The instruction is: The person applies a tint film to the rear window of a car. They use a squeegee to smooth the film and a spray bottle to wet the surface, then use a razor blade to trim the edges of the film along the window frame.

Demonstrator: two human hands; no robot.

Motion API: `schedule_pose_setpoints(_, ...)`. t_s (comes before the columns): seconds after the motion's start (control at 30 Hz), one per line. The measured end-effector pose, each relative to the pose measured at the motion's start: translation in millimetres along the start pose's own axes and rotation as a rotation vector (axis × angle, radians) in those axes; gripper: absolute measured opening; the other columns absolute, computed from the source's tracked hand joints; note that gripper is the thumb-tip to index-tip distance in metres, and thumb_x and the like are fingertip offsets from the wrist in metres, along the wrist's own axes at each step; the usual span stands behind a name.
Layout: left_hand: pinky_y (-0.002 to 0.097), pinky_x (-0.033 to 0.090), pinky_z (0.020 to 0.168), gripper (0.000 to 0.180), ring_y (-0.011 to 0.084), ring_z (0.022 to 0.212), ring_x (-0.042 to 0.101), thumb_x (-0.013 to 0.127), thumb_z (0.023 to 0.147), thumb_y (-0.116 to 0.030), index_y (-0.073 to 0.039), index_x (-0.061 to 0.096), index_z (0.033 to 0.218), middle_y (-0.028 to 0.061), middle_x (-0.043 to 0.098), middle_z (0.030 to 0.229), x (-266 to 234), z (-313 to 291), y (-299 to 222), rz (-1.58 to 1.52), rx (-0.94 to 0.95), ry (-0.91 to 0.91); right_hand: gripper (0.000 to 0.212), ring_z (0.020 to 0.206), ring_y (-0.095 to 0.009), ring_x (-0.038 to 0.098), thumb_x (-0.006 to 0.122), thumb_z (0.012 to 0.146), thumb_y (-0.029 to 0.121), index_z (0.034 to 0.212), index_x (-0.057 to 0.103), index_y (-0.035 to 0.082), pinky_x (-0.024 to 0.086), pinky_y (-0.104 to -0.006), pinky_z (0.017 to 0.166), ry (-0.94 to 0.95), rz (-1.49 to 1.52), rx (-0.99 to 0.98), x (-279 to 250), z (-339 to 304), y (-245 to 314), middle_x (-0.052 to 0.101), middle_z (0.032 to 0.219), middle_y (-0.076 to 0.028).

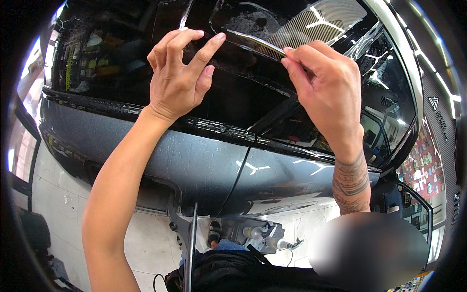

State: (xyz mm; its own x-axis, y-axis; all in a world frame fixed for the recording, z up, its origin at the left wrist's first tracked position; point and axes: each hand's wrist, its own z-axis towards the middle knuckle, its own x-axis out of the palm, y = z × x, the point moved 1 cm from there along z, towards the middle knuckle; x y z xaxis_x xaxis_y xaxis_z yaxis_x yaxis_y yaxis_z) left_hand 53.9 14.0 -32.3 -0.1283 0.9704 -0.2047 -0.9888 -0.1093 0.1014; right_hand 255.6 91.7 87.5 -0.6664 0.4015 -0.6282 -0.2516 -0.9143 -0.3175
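Note:
A glossy black car roof (233, 70), wet in patches, lies under both my hands. My left hand (177, 73) is open, its fingers spread and bent, with the fingertips at the roof surface. Its index fingertip is close to the left end of a thin, shiny strip-like edge (255, 40). At the other end of that edge, my right hand (326, 75) pinches it between thumb and fingers. Whether it is a loose strip or the lifted rim of a film, I cannot tell. Cloudy wet smears (250, 22) show on the glass beyond it.
The dark grey car side (199, 151), dotted with droplets, curves down toward me. Below it, bottles (255, 232) stand on a dark platform (231, 228) on the pale tiled floor (151, 236). An open car door (413, 199) is at the right. A dark pole (192, 243) rises near my body.

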Motion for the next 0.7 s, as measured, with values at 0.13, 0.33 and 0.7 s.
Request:
schedule_pose_setpoints(0.13,0.038,0.026,0.1,0.047,0.0254,0.121,0.035,0.058,0.083,-0.019,-0.025,0.055,0.13,0.0072,0.043,0.125,1,-1,1,-0.002,-0.014,0.006,0.009,0.058,-0.023,0.061,0.065,0.082,0.013,0.077,0.067,0.007,0.048,-0.0334,0.051,0.004,0.022,0.025,-1,-3,-3,0.061,0.07,-0.006)
schedule_pose_setpoints(0.33,0.038,0.026,0.101,0.048,0.0253,0.122,0.034,0.06,0.082,-0.019,-0.026,0.055,0.129,0.0072,0.042,0.126,1,0,2,-0.012,-0.015,0.007,0.008,0.058,-0.024,0.06,0.066,0.081,0.013,0.077,0.067,0.007,0.047,-0.034,0.053,-0.02,0.026,0.014,-2,-6,-8,0.06,0.068,-0.006)
schedule_pose_setpoints(0.7,0.0379,0.027,0.1,0.044,0.0255,0.119,0.036,0.052,0.088,-0.021,-0.019,0.055,0.131,0.007,0.043,0.124,-1,1,-1,0.016,0.0,0.014,0.009,0.055,-0.018,0.058,0.07,0.079,0.005,0.083,0.067,-0.002,0.043,-0.0259,0.051,0.004,0.053,0.027,-8,-14,-14,0.063,0.072,-0.01)
